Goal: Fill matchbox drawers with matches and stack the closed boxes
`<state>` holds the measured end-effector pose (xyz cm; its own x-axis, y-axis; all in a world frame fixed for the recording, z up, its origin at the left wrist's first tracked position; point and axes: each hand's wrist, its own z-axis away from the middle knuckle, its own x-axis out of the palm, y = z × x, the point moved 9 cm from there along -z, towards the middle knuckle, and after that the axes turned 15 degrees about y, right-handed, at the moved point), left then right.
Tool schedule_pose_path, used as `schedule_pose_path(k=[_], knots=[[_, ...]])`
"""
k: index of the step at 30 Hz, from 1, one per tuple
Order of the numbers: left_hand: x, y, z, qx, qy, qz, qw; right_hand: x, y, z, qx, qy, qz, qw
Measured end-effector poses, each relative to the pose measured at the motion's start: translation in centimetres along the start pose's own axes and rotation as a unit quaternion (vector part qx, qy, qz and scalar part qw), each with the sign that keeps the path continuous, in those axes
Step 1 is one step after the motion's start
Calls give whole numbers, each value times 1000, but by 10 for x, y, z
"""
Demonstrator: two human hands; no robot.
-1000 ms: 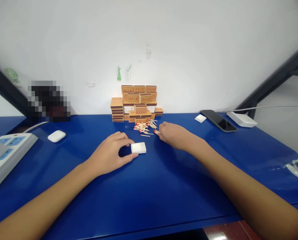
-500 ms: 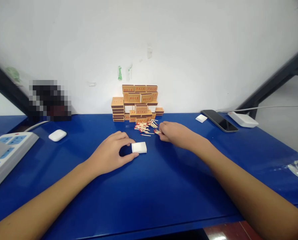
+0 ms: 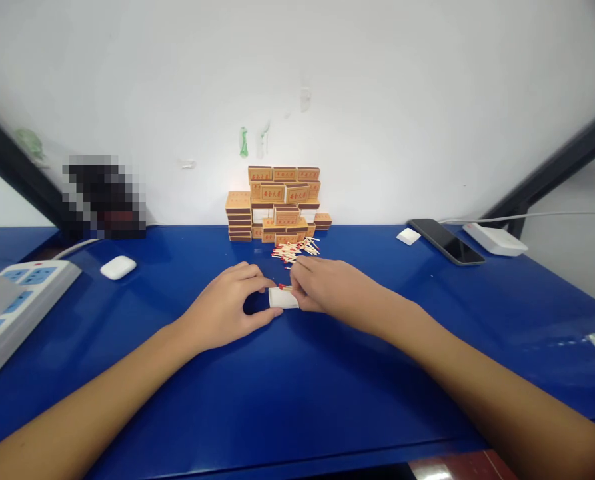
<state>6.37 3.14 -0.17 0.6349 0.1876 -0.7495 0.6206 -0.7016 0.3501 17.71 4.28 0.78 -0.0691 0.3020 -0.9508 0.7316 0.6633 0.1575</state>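
Note:
A small white tray (image 3: pixel 282 299) lies on the blue table, held at its left end between the thumb and fingers of my left hand (image 3: pixel 234 300). My right hand (image 3: pixel 317 285) is closed on a few red-tipped matches (image 3: pixel 286 287), their heads pointing left above the tray. It covers the tray's right end. Just behind, a loose pile of matches (image 3: pixel 288 251) is spread on the table. Stacked matchboxes (image 3: pixel 286 215) stand behind the pile, near the wall.
On the left are a power strip (image 3: pixel 27 293) and a white rounded case (image 3: pixel 118 267). To the right lie a small white square (image 3: pixel 408 236), a phone (image 3: pixel 446 241) and a white box (image 3: pixel 495 239). The table's front edge (image 3: pixel 297 460) runs below my forearms.
My right hand has moved left and nearer, from beside the match pile to over the tray, carrying matches. My left hand keeps its hold on the tray. The view has shifted slightly.

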Motion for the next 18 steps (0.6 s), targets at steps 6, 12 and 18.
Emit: schedule_pose_path(k=[6,12,18], knots=[[0,6,0,14,-3,18,1000,1,-22,2,-72,13,52,996],[-1,7,-1,28,5,35,999,2,-30,6,-102,25,55,993],[-1,7,-2,25,6,33,999,0,-26,9,-111,2,17,994]])
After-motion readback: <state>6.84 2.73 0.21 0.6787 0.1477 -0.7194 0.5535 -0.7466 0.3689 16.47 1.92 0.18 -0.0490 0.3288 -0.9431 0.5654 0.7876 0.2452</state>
